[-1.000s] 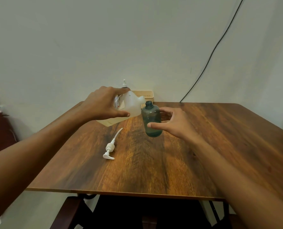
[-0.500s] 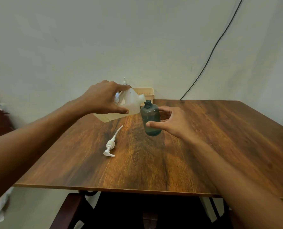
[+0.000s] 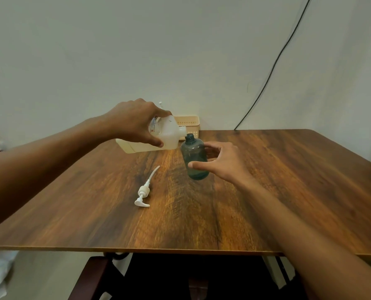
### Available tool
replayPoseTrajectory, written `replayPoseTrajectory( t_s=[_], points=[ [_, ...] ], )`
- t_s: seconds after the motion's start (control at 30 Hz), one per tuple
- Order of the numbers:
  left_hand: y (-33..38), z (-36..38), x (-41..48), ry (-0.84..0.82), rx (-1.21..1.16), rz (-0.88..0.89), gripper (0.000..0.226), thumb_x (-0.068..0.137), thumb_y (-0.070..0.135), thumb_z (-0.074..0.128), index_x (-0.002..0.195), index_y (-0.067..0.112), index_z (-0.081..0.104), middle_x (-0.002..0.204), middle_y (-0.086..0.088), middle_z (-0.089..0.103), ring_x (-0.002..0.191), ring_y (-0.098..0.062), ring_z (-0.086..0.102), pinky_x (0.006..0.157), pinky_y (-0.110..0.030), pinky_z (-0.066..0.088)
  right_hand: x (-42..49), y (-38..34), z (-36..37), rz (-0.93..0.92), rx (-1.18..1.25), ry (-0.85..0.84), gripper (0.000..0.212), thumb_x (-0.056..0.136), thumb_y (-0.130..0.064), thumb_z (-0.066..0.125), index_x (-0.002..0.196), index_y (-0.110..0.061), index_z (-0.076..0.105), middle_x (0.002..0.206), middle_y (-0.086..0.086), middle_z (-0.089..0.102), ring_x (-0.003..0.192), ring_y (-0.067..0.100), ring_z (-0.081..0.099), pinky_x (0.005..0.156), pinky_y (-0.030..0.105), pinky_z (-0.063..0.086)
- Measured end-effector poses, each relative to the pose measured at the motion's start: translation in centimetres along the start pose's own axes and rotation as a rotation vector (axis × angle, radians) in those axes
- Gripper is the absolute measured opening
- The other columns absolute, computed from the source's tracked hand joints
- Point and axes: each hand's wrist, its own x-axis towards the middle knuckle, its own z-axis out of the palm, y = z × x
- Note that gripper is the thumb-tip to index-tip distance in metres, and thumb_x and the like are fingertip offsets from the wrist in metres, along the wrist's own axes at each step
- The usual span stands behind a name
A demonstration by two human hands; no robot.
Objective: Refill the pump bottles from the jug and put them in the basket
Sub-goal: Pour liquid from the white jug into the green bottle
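A translucent white jug [image 3: 168, 137] is tipped over on its side above the table, and my left hand [image 3: 134, 122] grips it from above. Its spout points right, just beside the open neck of a dark teal pump bottle [image 3: 195, 158] that stands upright on the wooden table [image 3: 266, 191]. My right hand [image 3: 221, 162] wraps the bottle's right side, thumb in front and fingers behind. The bottle's white pump head [image 3: 144, 191] lies loose on the table to the left. A beige basket [image 3: 188, 123] sits at the table's far edge against the wall.
The tip of another pump [image 3: 160, 103] pokes up behind my left hand. A black cable [image 3: 271, 70] runs down the wall to the table's back edge. A dark red chair [image 3: 93, 276] stands under the near edge.
The jug has tipped a little further and come down, bringing its spout closer to the bottle's neck. My right hand stays on the bottle.
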Motion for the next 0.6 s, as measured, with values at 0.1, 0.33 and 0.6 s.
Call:
replayPoseTrajectory(
  t_s=[0.1,0.33,0.6],
  points=[
    [0.05,-0.43,0.22,-0.018,0.026,0.010,0.093,0.075,0.060,0.082,0.155,0.028,0.046,0.134,-0.002,0.067,0.115,-0.025,0.062,0.076,-0.029,0.040,0.12,0.05,0.06,0.001,0.002,0.003,0.078,0.070,-0.047,0.097,0.139,-0.023,0.071,0.129,-0.006,0.077,0.096,-0.008,0.065,0.070,0.003,0.050],
    [0.34,-0.94,0.63,-0.036,0.075,0.034,0.091,0.077,0.058,0.082,0.154,0.026,0.047,0.134,-0.003,0.067,0.115,-0.025,0.062,0.077,-0.029,0.040,0.08,0.39,0.31,0.007,0.007,0.020,0.081,0.068,-0.051,0.098,0.139,-0.025,0.071,0.129,-0.006,0.077,0.096,-0.008,0.065,0.074,0.006,0.050],
    [0.85,-1.09,0.95,-0.060,0.126,0.037,0.091,0.077,0.059,0.081,0.154,0.026,0.046,0.136,-0.003,0.066,0.118,-0.025,0.062,0.080,-0.028,0.043,-0.22,0.41,0.41,0.022,-0.010,0.034,0.078,0.068,-0.054,0.097,0.137,-0.030,0.072,0.126,-0.010,0.078,0.091,-0.013,0.063,0.068,0.005,0.048]
  ],
)
